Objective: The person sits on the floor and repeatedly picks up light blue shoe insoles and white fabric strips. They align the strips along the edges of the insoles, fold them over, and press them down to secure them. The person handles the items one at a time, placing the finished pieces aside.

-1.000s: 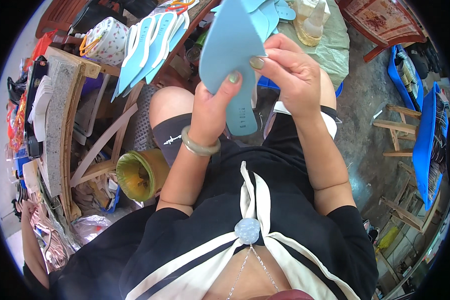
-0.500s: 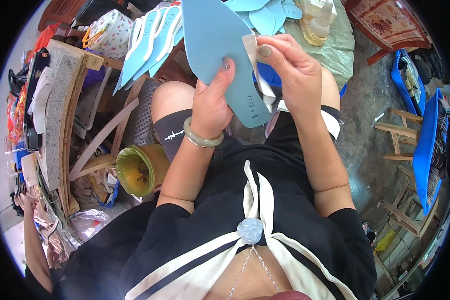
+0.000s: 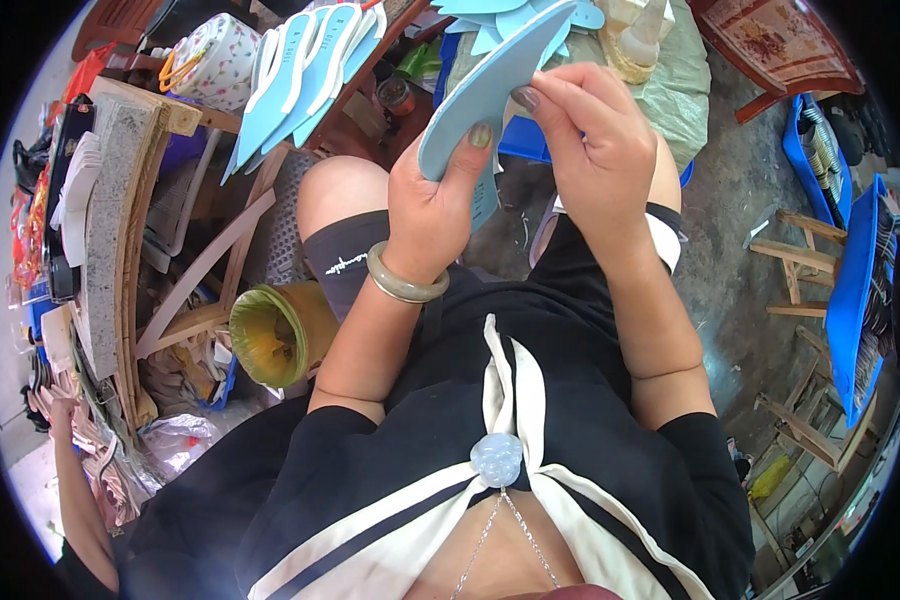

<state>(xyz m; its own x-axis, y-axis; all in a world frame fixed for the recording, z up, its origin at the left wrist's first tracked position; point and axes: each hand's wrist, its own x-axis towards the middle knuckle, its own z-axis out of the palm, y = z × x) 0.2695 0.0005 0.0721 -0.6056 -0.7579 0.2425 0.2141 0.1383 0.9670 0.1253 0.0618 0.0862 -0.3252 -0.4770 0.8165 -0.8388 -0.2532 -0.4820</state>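
Note:
In front of me, my left hand [image 3: 430,200] grips a light blue shoe insole [image 3: 495,85], thumb on top and fingers behind. The insole is tilted so that its thick edge shows, with one end pointing up and away. Its lower end, with printed marks, hangs below my left thumb. At the insole's right edge, my right hand [image 3: 600,145] is closed in a pinch, thumb against forefinger. The white strip seen along this edge earlier is hidden now.
Several blue insoles with white strips [image 3: 295,75] lie fanned at the far left. More blue pieces [image 3: 510,22] and a glue bottle [image 3: 640,45] rest on a green-covered surface. A yellow-lined bin [image 3: 270,340] stands left of my knees. Blue trays [image 3: 860,300] are at right.
The insole has been turned from nearly face-on to a steep tilt, and the white strip has gone out of sight behind it. My left hand has shifted slightly; the right stays at the edge.

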